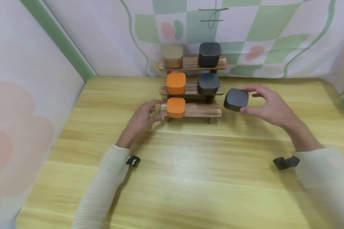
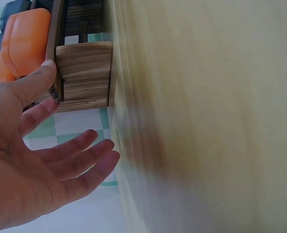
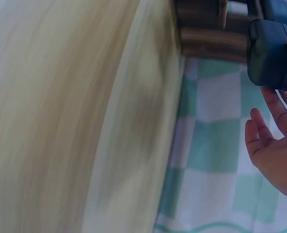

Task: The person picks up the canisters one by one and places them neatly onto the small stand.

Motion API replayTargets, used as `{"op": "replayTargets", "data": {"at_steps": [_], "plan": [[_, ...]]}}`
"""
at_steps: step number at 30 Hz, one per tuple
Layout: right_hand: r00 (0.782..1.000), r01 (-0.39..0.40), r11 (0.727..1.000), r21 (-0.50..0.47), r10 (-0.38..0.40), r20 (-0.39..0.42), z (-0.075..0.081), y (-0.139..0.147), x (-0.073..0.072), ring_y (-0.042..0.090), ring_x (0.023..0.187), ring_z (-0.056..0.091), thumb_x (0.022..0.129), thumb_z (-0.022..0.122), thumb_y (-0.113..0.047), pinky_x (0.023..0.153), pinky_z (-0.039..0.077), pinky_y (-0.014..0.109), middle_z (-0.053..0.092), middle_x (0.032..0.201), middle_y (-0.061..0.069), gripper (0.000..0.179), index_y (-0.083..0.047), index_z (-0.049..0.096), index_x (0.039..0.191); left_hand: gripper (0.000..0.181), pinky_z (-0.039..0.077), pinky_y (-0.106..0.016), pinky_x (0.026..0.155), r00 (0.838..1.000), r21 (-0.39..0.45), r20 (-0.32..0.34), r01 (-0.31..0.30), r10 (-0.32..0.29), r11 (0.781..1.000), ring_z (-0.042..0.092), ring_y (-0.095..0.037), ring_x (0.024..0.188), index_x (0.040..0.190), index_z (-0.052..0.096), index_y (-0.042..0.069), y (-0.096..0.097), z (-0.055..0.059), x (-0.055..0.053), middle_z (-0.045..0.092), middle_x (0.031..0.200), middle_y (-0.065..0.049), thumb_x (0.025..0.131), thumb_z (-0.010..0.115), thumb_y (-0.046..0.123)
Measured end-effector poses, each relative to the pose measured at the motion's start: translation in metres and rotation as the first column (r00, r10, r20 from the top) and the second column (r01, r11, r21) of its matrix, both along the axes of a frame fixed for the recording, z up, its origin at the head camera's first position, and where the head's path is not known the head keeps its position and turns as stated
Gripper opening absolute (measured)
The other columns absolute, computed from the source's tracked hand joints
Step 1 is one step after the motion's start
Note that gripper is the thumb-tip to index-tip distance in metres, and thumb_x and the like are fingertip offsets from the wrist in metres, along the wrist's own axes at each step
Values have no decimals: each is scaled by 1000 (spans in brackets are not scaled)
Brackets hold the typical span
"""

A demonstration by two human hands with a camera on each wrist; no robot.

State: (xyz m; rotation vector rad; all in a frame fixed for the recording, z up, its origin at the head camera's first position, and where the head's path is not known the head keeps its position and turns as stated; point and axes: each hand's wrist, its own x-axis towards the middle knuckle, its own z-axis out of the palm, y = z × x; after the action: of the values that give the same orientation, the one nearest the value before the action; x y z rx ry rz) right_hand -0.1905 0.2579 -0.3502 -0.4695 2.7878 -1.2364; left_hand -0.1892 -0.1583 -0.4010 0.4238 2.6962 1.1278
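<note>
A three-step wooden shelf (image 1: 202, 109) stands by the back curtain. My left hand (image 1: 143, 116) is at the left end of its lowest step, thumb and index finger on either side of the board, as the left wrist view also shows. My right hand (image 1: 270, 106) pinches a dark rounded box (image 1: 236, 99) between thumb and fingers, right of the shelf and slightly tilted. In the right wrist view, the held box (image 3: 269, 54) partly overlaps the shelf. Next to my left fingertips sits an orange box (image 1: 176, 107) on the lowest step.
The middle step carries an orange box (image 1: 176, 83) and a dark box (image 1: 208, 83). On the top step are a tan-topped box (image 1: 173, 56) and another dark box (image 1: 209, 54). A patterned curtain (image 1: 238, 25) hangs behind the wooden table (image 1: 189, 178).
</note>
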Motion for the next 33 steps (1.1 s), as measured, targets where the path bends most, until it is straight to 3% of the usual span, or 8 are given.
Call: {"op": "replayTargets", "data": {"at_steps": [4, 11, 17, 33], "plan": [[999, -49, 999, -7, 49, -6, 3, -15, 3, 43, 123, 42, 80, 83, -11, 96, 32, 63, 52, 138, 14, 65, -9, 56, 139, 57, 47, -50, 102, 1000, 4, -4, 3, -3, 1000, 51, -40, 126, 145, 50, 12, -1, 0, -1, 50, 144, -21, 94, 73, 18], [991, -130, 991, -9, 130, -32, -1, -35, 4, 40, 124, 41, 77, 84, -6, 100, 30, 61, 53, 138, 14, 67, -8, 57, 138, 57, 47, -50, 102, 1000, 10, -1, 5, -4, 1000, 52, -40, 126, 146, 49, 13, 0, 1, -2, 49, 145, -21, 94, 72, 19], [983, -173, 985, 25, 174, -53, -7, -51, 4, 34, 124, 43, 77, 85, -9, 100, 35, 57, 54, 138, 12, 65, -7, 59, 137, 57, 47, -51, 101, 1000, 2, -15, 7, -7, 1000, 53, -40, 124, 146, 49, 13, -2, 1, -2, 52, 142, -22, 94, 72, 19], [984, -170, 984, 58, 172, -37, -20, -70, 3, 31, 114, 47, 81, 81, -17, 85, 39, 45, 55, 135, 11, 60, -10, 59, 137, 57, 47, -52, 101, 1000, 17, -7, -9, 10, 1000, 53, -40, 124, 147, 49, 15, -2, -5, 2, 52, 142, -22, 95, 72, 22]]}}
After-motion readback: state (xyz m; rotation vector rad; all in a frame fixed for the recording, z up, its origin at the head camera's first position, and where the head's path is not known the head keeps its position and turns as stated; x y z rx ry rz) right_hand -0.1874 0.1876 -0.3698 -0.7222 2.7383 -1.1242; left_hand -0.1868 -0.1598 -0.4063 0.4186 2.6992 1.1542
